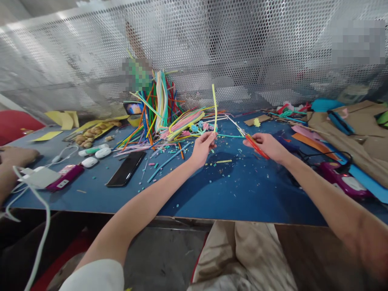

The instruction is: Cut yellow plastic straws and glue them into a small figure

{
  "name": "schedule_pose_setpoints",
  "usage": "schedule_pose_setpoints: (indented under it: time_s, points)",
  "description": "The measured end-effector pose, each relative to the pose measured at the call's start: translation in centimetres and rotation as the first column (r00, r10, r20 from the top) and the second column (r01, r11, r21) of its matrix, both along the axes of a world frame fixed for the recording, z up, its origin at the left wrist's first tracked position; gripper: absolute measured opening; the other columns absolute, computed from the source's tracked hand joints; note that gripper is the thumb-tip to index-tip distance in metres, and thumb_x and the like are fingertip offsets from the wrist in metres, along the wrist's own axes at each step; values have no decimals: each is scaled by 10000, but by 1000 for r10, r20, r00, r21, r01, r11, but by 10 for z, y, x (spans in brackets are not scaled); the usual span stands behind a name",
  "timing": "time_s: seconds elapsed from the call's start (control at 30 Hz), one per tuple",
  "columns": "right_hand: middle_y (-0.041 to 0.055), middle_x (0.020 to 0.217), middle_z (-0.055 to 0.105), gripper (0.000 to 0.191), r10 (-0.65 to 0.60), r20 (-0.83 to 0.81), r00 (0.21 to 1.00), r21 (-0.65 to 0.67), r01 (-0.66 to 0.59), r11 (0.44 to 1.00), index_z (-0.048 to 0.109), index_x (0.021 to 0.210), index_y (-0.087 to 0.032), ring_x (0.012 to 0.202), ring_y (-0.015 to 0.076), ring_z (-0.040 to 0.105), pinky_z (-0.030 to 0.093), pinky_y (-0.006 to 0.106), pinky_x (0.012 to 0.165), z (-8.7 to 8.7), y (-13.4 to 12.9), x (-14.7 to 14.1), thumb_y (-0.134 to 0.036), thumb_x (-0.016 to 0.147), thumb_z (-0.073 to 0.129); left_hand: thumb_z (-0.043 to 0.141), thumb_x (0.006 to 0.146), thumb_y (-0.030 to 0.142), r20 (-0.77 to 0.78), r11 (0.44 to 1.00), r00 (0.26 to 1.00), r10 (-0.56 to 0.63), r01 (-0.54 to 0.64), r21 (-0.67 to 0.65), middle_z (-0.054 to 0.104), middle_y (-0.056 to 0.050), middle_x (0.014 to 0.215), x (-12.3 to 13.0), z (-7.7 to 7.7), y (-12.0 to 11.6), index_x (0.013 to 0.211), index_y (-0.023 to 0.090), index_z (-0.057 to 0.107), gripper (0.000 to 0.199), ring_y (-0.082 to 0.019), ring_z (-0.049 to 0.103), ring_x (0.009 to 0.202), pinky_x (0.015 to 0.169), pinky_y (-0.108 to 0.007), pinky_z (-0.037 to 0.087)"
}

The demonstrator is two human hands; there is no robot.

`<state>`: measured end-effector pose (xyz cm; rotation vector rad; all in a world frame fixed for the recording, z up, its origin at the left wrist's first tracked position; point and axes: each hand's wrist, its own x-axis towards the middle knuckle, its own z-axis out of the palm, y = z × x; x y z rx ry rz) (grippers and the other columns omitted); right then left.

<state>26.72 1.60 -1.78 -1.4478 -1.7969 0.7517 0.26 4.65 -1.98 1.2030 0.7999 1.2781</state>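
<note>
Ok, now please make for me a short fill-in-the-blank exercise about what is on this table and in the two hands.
1. The right hand holds a pair of ____.
2. The thin strip that stands up from the left hand is ____ in colour.
3. The surface of the table is ____.
4. A black ____ lies flat, to the left of the left hand.

Missing words: scissors; yellow; blue; phone

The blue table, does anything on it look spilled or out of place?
Yes. Small cut bits lie loose across the blue table, mostly below the hands, like scattered trimmings. The black phone also seems out of place, lying askew close to those scraps. I can't make out any damage.
</note>
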Motion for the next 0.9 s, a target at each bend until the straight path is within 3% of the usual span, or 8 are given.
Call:
schedule_pose_setpoints:
  time_s: [0.17, 0.3, 0.53, 0.77, 0.9]
  points:
    - [-12, 734, 593, 469, 97, 7, 995, -48, -97, 994, 561, 930, -221, 601, 146, 518, 445, 303, 555, -12, -2, -15, -569, 691, 762, 724, 772, 481, -119, 999, 992, 36, -32, 39, 668, -9, 831, 1, 2, -6, 923, 176, 729, 341, -74, 509, 616, 598, -216, 472]
    - [-14, 753, 544, 421, 204, 16, 979, -70, -202, 977, 515, 931, -232, 627, 154, 500, 444, 311, 576, -11, -9, -19, -564, 758, 707, 700, 801, 484, -190, 991, 979, 73, -50, 124, 685, -15, 806, 1, 2, -9, 949, 179, 747, 343, -66, 474, 557, 542, -211, 413]
    - [-19, 793, 497, 386, 288, -54, 956, -63, -291, 955, 445, 966, -253, 669, 155, 494, 457, 306, 612, -6, -12, -15, -532, 813, 664, 697, 812, 482, -77, 984, 991, 112, -100, 145, 664, -6, 768, 0, 3, -10, 944, 184, 744, 330, -62, 473, 570, 553, -204, 411]
    - [-54, 701, 416, 405, 335, -42, 941, -133, -338, 932, 423, 949, -250, 575, 124, 406, 359, 270, 512, -11, -11, -13, -535, 807, 673, 653, 847, 492, -263, 964, 962, 68, 4, 264, 684, -24, 765, 0, 9, -17, 931, 163, 721, 346, -87, 522, 584, 576, -222, 429]
    - [-64, 704, 415, 392, 422, -65, 904, -182, -426, 886, 413, 964, -243, 577, 109, 371, 328, 254, 528, -11, -13, -13, -518, 830, 657, 630, 862, 482, -356, 945, 933, 57, 65, 320, 673, -25, 747, -2, 13, -21, 895, 154, 704, 338, -93, 532, 603, 600, -224, 429]
